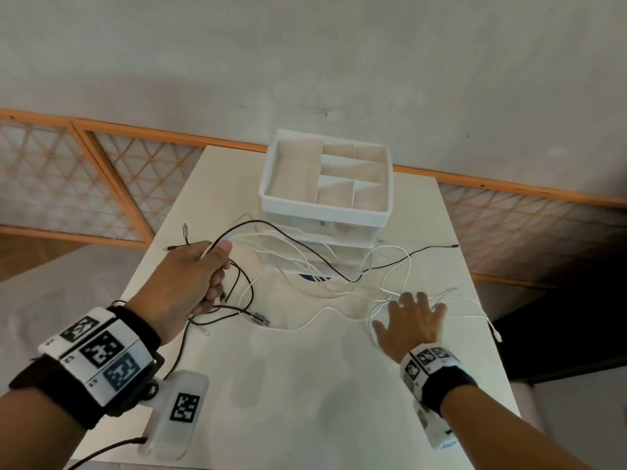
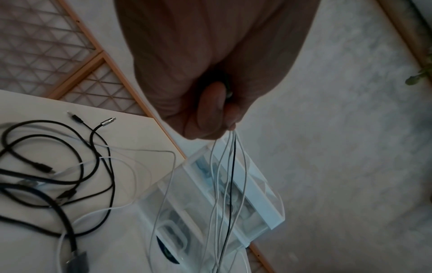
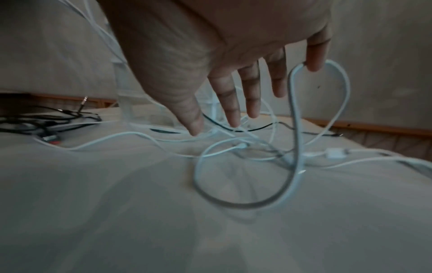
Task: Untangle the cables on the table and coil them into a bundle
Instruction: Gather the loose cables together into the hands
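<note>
Under the right wrist camera alone, spread right hand (image 3: 233,61) fingers over white cables (image 3: 297,129); left hand (image 1: 190,276) fisted around cable strands (image 2: 231,166)

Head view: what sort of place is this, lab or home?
Probably a plain indoor room set up for recording, more than a lived-in home: a white table against a bare wall, a white drawer organiser on it, and orange-framed lattice panels along the wall's base.

A white drawer organizer (image 1: 325,212) stands before a lattice screen (image 1: 68,184).
</note>
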The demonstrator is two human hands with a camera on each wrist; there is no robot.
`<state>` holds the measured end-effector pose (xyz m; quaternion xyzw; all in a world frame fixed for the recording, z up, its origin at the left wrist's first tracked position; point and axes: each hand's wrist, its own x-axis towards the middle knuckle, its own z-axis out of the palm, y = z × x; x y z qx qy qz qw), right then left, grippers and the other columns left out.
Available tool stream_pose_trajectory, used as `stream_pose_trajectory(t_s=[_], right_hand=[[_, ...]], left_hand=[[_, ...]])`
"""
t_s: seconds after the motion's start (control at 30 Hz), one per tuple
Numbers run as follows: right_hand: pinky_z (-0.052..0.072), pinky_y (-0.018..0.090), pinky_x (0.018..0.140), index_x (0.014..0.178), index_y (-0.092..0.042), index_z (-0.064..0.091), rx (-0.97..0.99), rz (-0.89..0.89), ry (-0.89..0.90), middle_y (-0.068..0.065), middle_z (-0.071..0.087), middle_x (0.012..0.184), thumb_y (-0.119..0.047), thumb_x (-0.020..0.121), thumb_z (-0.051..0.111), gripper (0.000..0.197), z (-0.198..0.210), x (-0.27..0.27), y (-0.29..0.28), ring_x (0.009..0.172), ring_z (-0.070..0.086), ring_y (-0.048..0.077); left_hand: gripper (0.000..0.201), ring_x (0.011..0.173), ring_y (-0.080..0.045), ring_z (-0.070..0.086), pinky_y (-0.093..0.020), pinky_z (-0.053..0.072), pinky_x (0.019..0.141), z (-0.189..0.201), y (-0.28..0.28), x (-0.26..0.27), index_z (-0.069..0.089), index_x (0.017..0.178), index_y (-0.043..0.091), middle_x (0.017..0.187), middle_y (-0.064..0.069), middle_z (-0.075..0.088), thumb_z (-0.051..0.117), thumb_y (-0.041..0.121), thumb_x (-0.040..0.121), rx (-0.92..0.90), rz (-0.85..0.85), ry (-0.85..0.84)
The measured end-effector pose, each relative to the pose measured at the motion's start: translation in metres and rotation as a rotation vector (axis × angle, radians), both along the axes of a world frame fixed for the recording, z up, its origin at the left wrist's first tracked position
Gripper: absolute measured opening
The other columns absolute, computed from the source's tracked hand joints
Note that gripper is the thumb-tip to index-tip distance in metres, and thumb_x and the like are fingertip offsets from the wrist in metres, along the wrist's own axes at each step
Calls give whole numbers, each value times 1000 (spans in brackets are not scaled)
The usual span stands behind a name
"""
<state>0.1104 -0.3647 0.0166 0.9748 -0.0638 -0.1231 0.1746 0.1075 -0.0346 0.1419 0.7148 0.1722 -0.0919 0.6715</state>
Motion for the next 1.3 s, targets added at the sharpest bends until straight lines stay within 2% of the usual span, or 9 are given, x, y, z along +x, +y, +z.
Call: stream_pose_trajectory(t_s=[0.2, 0.33, 0.5, 0.6, 0.67, 0.87, 1.03, 1.13, 1.3], right_hand=[[30, 49, 99, 115, -32, 55, 319, -166, 154, -4, 63, 124, -49, 95, 42, 30, -37, 6, 38, 117, 56, 23], [22, 55, 103, 108, -36, 61, 173, 22, 127, -13, 65, 119, -48, 91, 42, 28, -29, 4, 12, 121, 50, 18], [14, 64, 112, 100, -35, 64, 85, -243, -126, -12, 69, 106, -40, 91, 42, 24, 2, 7, -56, 123, 52, 15], [37, 52, 106, 90, -28, 64, 410, -228, -421, -3, 72, 76, -31, 92, 49, 16, 29, 10, -58, 84, 68, 24], [55, 39, 81, 93, -24, 70, 773, -187, -588, 0, 70, 69, -28, 95, 59, 12, 60, 13, -44, 69, 67, 26], [38, 5, 61, 97, -23, 75, 1176, 98, -1007, -25, 67, 71, -24, 95, 64, 11, 183, 35, 15, 64, 58, -6], [53, 26, 65, 85, -23, 79, 1340, 326, -606, -4, 77, 79, -19, 88, 73, 7, 230, 35, 68, 71, 68, 12], [60, 36, 78, 85, -21, 80, 1303, 352, -465, -5, 78, 83, -18, 88, 74, 8, 223, 37, 92, 80, 73, 16], [56, 29, 75, 88, -17, 80, 1270, 397, -557, -1, 75, 81, -13, 88, 72, 9, 218, 48, 106, 77, 70, 12]], left_hand=[[32, 43, -9, 31, -16, 20, 35, 5, 4, 3, 50, 78, 11, 54, 4, 36, 53, 33, 101, -2, -24, -17], [31, 44, -9, 33, -18, 20, 36, 16, 21, 10, 52, 78, 11, 54, 4, 37, 54, 34, 100, -12, -7, -50], [29, 42, -7, 34, -16, 22, 34, 18, 39, 18, 53, 78, 12, 54, 5, 37, 52, 31, 101, -34, 9, -45], [31, 41, -7, 33, -16, 22, 33, 16, 37, 22, 51, 76, 13, 53, 5, 38, 53, 32, 100, -68, 19, -24], [32, 41, -8, 33, -16, 21, 34, 13, 30, 26, 50, 75, 14, 52, 4, 38, 53, 33, 100, -94, 25, -2], [30, 40, -10, 40, -17, 24, 34, 18, 2, 42, 47, 74, 15, 58, -2, 48, 50, 27, 102, -149, -15, 63], [25, 75, -24, 70, -37, 59, 69, 46, -14, 48, 52, 84, 14, 92, -15, 76, 45, 28, 104, -225, -128, -23], [23, 102, -31, 71, -51, 52, 92, 60, -21, 46, 55, 99, 17, 105, -8, 77, 41, 33, 105, -221, -276, -91], [30, 68, -34, 66, -63, 49, 92, 60, -33, 26, 57, 103, 13, 60, -8, 48, 41, 38, 104, -267, -486, -91]])
